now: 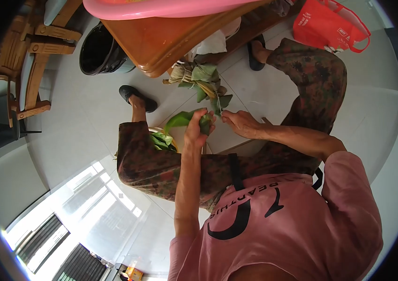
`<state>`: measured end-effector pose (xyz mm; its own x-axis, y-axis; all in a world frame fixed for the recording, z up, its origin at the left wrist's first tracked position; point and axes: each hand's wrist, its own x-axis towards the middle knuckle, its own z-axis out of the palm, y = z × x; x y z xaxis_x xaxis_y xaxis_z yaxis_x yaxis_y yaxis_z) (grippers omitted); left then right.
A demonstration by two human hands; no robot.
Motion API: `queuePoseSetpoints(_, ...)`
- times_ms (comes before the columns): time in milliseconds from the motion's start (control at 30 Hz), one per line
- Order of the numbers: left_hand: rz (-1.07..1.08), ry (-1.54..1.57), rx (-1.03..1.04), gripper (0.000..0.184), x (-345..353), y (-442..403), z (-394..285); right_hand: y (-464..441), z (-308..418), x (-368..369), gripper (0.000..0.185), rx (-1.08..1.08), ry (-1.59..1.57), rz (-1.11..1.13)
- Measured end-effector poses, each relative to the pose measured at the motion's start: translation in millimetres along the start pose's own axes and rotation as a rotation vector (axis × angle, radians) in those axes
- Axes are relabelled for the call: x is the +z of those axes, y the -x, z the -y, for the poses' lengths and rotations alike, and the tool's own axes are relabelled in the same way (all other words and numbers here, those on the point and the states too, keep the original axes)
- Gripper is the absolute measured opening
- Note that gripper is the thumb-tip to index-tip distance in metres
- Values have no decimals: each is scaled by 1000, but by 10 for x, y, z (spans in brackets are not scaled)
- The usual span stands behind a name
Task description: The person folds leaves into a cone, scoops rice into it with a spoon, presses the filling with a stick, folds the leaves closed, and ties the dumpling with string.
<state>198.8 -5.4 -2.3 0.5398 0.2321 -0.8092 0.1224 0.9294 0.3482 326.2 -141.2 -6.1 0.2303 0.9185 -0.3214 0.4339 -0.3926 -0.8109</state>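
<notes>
My left hand (199, 125) is closed around a small green leaf-wrapped dumpling (205, 123), with a long bright leaf tail (177, 120) sticking out to the left. Just right of it, the fingers of my right hand (242, 124) are pinched together on a thin pale string (220, 104). This string runs up towards a cluster of tied leaf-wrapped dumplings (203, 75) hanging by the table's edge. Fingers hide part of the wrapped dumpling. Beside my left knee, a container holds loose green leaves (162, 140).
Above stands a brown wooden table (156, 40) with a pink basin (171, 11) on it. A black bin (98, 49) is at its left, near wooden chairs (32, 61). A red bag (328, 25) sits at upper right. My feet rest on the tiled floor (81, 112).
</notes>
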Motion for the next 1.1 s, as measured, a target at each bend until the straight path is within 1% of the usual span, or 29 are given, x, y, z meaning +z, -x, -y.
queuePoseSetpoints(33,78,7,-42,28,-38,-70,-2,50,11,-32,15,-20,-34,-31)
queuePoseSetpoints(67,80,17,-81,29,-50,-126,40,95,15,-53,14,-42,-68,-62)
queuePoseSetpoints(133,88,33,-152,32,-13,-239,67,195,42,-61,12,-59,-75,-22)
queuePoseSetpoints(167,116,49,-150,33,14,-294,84,236,39,-62,11,-65,-78,-1)
queuePoseSetpoints(267,186,127,-147,38,34,-433,172,206,30,49,12,-146,59,22)
queuePoseSetpoints(333,234,209,-142,42,51,-514,207,222,-120,89,11,-146,192,52)
queuePoseSetpoints(433,278,359,-119,43,100,-570,272,201,-305,27,12,-147,363,103)
queuePoseSetpoints(533,255,395,-94,41,141,-602,314,215,-305,79,15,-158,469,180)
queuePoseSetpoints(567,240,365,-73,39,120,-647,328,197,-280,101,16,-165,499,206)
queuePoseSetpoints(667,192,230,-6,38,11,-739,457,154,-186,198,12,-233,334,142)
queuePoseSetpoints(767,153,28,81,40,-28,-759,518,27,6,218,10,-412,264,306)
queuePoseSetpoints(833,114,-68,112,42,-90,-736,527,-124,208,163,13,-775,880,61)
queuePoseSetpoints(900,211,-373,365,43,-284,-826,650,-480,192,210,18,-640,321,345)
queuePoseSetpoints(967,347,158,225,42,-461,-924,777,-742,171,-49,16,-537,179,208)
queuePoseSetpoints(1067,311,243,81,41,-233,-598,547,-777,46,-282,15,-287,395,-72)
queuePoseSetpoints(1100,269,259,55,41,-207,-549,510,-686,-84,-228,15,-341,392,-115)
